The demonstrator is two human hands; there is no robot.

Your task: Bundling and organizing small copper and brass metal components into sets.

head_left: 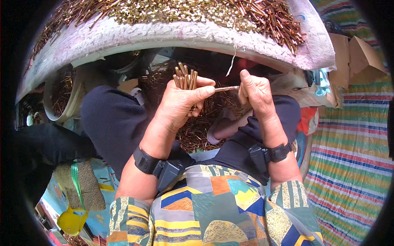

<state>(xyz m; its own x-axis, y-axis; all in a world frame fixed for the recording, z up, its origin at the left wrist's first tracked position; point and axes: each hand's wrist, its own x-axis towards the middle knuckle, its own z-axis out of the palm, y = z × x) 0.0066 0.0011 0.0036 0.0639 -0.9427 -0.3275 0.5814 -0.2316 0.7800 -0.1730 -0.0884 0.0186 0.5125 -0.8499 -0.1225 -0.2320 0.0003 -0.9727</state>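
In the head view, which is the only one, I see a person seated at a work surface with both hands raised in the middle of the frame. The left hand (176, 100) is closed around a bundle of copper-coloured tubes (184, 78), which stand nearly upright. Its thumb and forefinger also pinch the left end of one thin rod (227, 88), lying almost level between the two hands. The right hand (257, 91) has its fingers curled and its thumb pointing up, at the rod's other end (whether it grips the rod or only touches it, I cannot tell).

Across the top of the frame, a pale cloth (164, 35) carries small golden pieces (176, 12), with more long tubes (279, 24) at upper right. Between the knees, below the hands, lies a heap of similar tubes (193, 137). A striped sheet (353, 143) covers the right side.

In my judgement, the step in hand is handling this single rod at its right end, with the bundle as a ready supply. The next move seems to call for a steady left pinch and a fine, straight right-hand motion, without loosening the bundle.
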